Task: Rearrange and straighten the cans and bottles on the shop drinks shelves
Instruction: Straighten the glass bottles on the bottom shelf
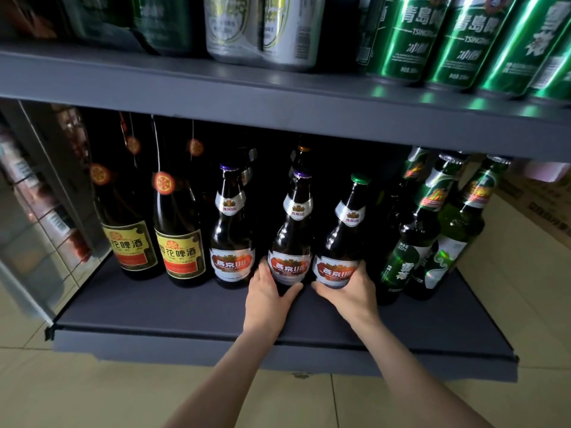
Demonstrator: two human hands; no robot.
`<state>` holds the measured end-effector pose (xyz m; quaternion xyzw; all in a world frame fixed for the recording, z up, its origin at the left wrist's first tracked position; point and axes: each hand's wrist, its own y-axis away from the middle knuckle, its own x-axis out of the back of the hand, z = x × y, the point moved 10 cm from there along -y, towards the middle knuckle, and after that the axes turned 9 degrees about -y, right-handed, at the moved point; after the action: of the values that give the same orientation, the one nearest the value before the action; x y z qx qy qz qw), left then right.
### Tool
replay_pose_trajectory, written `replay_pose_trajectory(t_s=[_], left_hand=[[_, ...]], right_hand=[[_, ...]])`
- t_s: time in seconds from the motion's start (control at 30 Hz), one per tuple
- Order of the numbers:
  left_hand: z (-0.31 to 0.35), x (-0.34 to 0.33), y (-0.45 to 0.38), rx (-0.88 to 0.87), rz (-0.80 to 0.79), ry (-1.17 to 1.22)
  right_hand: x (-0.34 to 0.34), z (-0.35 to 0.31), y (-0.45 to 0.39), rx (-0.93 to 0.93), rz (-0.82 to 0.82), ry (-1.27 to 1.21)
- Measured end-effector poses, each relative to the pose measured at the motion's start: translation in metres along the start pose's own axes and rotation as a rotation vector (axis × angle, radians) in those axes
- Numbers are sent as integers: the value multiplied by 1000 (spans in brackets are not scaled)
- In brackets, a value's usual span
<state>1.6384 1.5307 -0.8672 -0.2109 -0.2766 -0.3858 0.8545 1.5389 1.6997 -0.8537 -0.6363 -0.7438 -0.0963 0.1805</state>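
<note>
— Where do we stand? We have both hands on the bottom shelf [191,316], each at the foot of a brown U8 bottle. Our left hand [266,291] wraps the purple-capped bottle [290,242], thumb stretched along its front base, the other fingers curled round its left side. Our right hand [349,288] cups the green-capped bottle [341,242], thumb low across the label, fingers curled behind on the right, mostly hidden.

— And the two bottles themselves?

— Upright, just beside each other, labels to the front. A third U8 bottle [231,236] stands to the left with a gap between.

— So what could go wrong?

— We hold them low, and they are tall and narrow. If we slide them quickly, the tops may lag and tip, most likely backward into the bottles half-seen in the dark behind.

— And sideways?

— The green bottles [432,236] stand close on the right, already leaning in our wide view. If we push the green-capped one right, our knuckles or the glass could knock the nearest one. Glass against glass near a tiled floor [92,390] is the worst outcome.

— The shelf above?

— The upper shelf [278,97] sits not far over the caps, with cans [411,38] along it. If we lift instead of sliding, a cap could strike its underside.

— Then we judge slow, low slides safest, one bottle at a time.
</note>
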Motion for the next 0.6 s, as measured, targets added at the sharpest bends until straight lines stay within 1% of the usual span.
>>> replay_pose_trajectory(t_s=[0.33,0.6], left_hand=[[2,-1,0,-32,-1,-36],[3,0,3,6,-17,-50]], right_hand=[[-3,2,5,47,59,-61],[-2,3,5,81,70,-51]])
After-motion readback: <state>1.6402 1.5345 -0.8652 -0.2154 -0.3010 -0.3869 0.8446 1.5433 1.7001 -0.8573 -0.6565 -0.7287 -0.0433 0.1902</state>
